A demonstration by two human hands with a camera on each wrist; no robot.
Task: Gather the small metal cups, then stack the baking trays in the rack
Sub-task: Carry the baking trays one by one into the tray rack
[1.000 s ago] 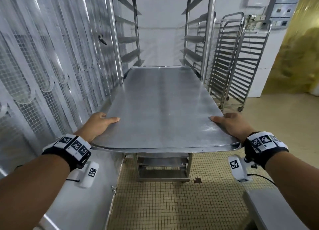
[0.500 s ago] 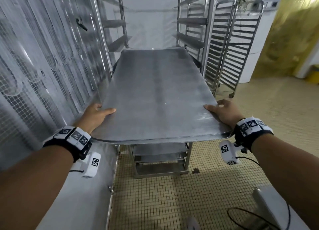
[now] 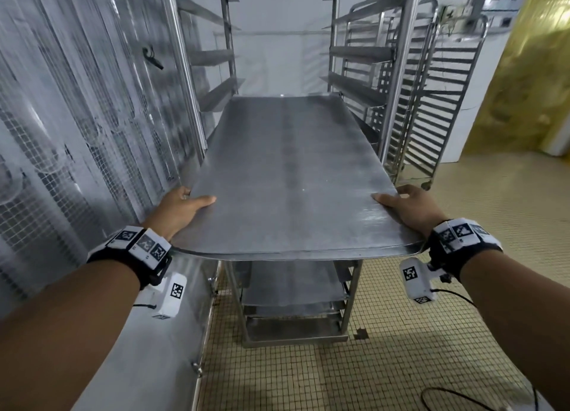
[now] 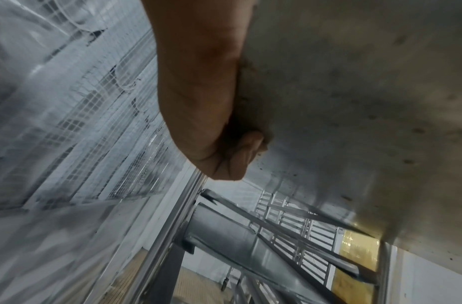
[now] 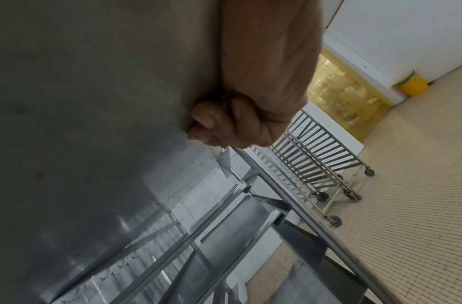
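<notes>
A tall metal rack (image 3: 398, 80) stands on a floor (image 3: 401, 349) of small beige tiles, with angled ledges up both sides. Three flat metal trays (image 3: 293, 287) lie on its lowest ledges, one above another. Just to its right, two more wheeled racks (image 3: 438, 102) with many thin rungs stand on the same floor, close against each other, and a black cable (image 3: 447, 395) lies on the tiles nearer the viewer.

Black wristbands (image 3: 135, 256) with white coded tags, bare forearms
</notes>
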